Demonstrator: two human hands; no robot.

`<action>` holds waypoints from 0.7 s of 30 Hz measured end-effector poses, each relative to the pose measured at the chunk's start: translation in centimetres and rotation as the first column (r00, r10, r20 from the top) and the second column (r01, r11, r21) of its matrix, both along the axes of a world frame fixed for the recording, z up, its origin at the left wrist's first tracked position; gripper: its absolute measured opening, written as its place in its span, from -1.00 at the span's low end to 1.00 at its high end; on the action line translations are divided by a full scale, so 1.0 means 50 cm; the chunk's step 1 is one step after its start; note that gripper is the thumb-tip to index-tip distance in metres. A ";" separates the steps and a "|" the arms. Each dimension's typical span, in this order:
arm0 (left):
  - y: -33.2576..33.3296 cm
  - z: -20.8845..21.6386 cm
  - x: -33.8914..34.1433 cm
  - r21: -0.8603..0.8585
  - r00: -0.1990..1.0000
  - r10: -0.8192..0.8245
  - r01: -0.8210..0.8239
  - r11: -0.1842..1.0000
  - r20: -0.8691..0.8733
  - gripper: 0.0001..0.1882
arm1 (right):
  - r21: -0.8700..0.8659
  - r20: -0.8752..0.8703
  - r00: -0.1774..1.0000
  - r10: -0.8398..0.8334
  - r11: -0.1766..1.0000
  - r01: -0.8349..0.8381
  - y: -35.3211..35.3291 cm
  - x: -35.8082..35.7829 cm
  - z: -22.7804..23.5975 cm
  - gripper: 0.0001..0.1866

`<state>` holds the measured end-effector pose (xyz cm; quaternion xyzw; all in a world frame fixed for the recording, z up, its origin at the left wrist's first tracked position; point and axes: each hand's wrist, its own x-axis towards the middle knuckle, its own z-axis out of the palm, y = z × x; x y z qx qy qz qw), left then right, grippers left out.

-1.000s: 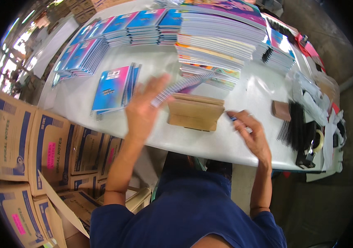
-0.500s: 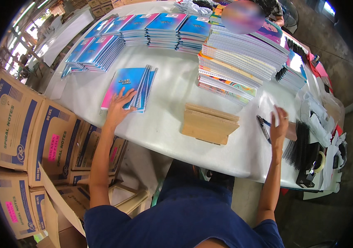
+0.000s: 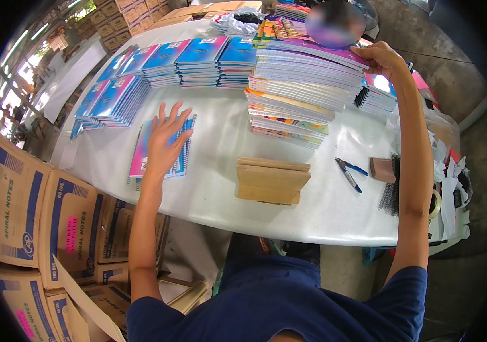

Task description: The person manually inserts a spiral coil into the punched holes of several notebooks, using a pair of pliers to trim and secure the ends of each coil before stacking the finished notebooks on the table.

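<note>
My left hand (image 3: 167, 141) is open, fingers spread, over a small pile of blue-and-pink spiral notebooks (image 3: 141, 162). Whether its palm touches the top cover I cannot tell. At the far right, my right hand (image 3: 384, 59) pinches the corner edge of a purple-covered notebook (image 3: 343, 56) on top of a tall stack of notebooks (image 3: 300, 85). A brown board stand (image 3: 272, 183) sits at the table's front middle. Right of it lie blue-handled pliers (image 3: 348, 173), apart from both hands.
Stacks of blue-and-pink notebooks (image 3: 198, 57) line the table's (image 3: 209, 196) back left. Cardboard boxes (image 3: 18, 199) stand beside the table on the left. A brown block (image 3: 382, 169), black wire coils (image 3: 388, 196) and plastic wrap lie at the right. Behind the tall stack is another person, partly hidden.
My right hand has gone from beside the pliers up to the tall stack's top corner. My left hand's fingers have spread over the small notebook pile. The view has shifted slightly.
</note>
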<state>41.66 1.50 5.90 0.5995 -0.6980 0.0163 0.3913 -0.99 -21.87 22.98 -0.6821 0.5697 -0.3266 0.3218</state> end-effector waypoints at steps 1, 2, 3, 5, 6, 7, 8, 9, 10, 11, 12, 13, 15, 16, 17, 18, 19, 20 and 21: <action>-0.010 0.012 -0.014 -0.025 0.999 -0.025 0.024 0.999 -0.040 -0.48 | 0.013 0.034 0.999 0.004 1.000 -0.005 0.002 0.000 0.003 -0.67; -0.026 0.024 -0.033 -0.058 0.995 -0.041 0.036 0.998 -0.089 -0.47 | -0.097 -0.022 1.000 -0.020 0.995 0.018 -0.003 -0.006 0.001 -0.68; -0.045 0.035 -0.056 -0.092 0.988 -0.064 0.051 0.994 -0.142 -0.46 | -0.207 -0.080 0.995 -0.056 0.978 0.039 -0.009 -0.014 0.000 -0.69; -0.076 0.069 -0.101 -0.168 0.954 -0.116 0.071 0.983 -0.275 -0.43 | -0.386 -0.015 0.998 -0.058 0.921 0.048 0.008 -0.018 -0.002 -0.71; -0.088 0.089 -0.122 -0.208 0.921 -0.146 0.073 0.975 -0.360 -0.41 | -0.452 0.094 0.995 -0.011 0.891 0.053 0.051 0.003 -0.001 -0.72; -0.096 0.111 -0.141 -0.246 0.882 -0.173 0.068 0.967 -0.437 -0.38 | -0.512 0.203 0.978 0.047 0.856 0.065 0.095 0.018 -0.003 -0.73; -0.107 0.131 -0.163 -0.321 0.820 -0.251 0.088 0.943 -0.514 -0.35 | -0.534 0.247 0.967 0.071 0.842 0.074 0.129 0.020 -0.007 -0.76; -0.118 0.148 -0.183 -0.390 0.748 -0.327 0.098 0.915 -0.578 -0.33 | -0.570 0.272 0.954 0.126 0.820 0.054 0.161 0.023 -0.028 -0.77; -0.119 0.162 -0.194 -0.458 0.667 -0.399 0.097 0.884 -0.630 -0.30 | -0.605 0.296 0.938 0.183 0.796 0.036 0.192 0.027 -0.053 -0.77; -0.114 0.172 -0.202 -0.416 0.623 -0.466 0.238 0.878 -0.628 -0.29 | -0.642 0.314 0.922 0.225 0.766 0.032 0.232 0.022 -0.077 -0.77; -0.100 0.180 -0.198 -0.367 0.577 -0.520 0.369 0.854 -0.630 -0.29 | -0.569 0.365 0.909 0.204 0.821 0.044 0.279 0.035 -0.111 -0.76; -0.086 0.196 -0.195 -0.319 0.516 -0.574 0.502 0.804 -0.635 -0.29 | -0.492 0.411 0.896 0.169 0.868 0.062 0.322 0.035 -0.152 -0.75; -0.040 0.212 -0.205 0.208 0.746 -0.341 0.534 0.820 -0.572 -0.39 | -0.412 0.404 0.898 0.175 0.911 0.008 0.364 -0.003 -0.258 -0.75; -0.023 0.180 -0.220 0.074 0.650 -0.467 0.626 0.776 -0.600 -0.43 | -0.369 0.445 0.871 0.210 0.929 -0.035 0.381 -0.004 -0.305 -0.74; -0.016 0.145 -0.231 -0.062 0.536 -0.585 0.703 0.708 -0.609 -0.46 | -0.325 0.554 0.792 0.256 0.942 -0.077 0.397 0.012 -0.338 -0.72; -0.014 0.117 -0.234 -0.042 0.528 -0.580 0.716 0.697 -0.620 -0.48 | -0.294 0.581 0.773 0.255 0.951 -0.092 0.405 0.012 -0.366 -0.70; -0.014 0.089 -0.233 -0.022 0.521 -0.574 0.728 0.685 -0.632 -0.49 | -0.264 0.608 0.753 0.252 0.958 -0.108 0.408 0.010 -0.392 -0.67; -0.013 0.062 -0.231 -0.001 0.516 -0.566 0.739 0.674 -0.643 -0.51 | -0.276 0.589 0.763 0.268 0.953 -0.121 0.407 0.013 -0.419 -0.68; -0.016 0.039 -0.231 -0.012 0.524 -0.567 0.727 0.686 -0.635 -0.51 | -0.293 0.566 0.774 0.283 0.947 -0.132 0.405 0.012 -0.441 -0.70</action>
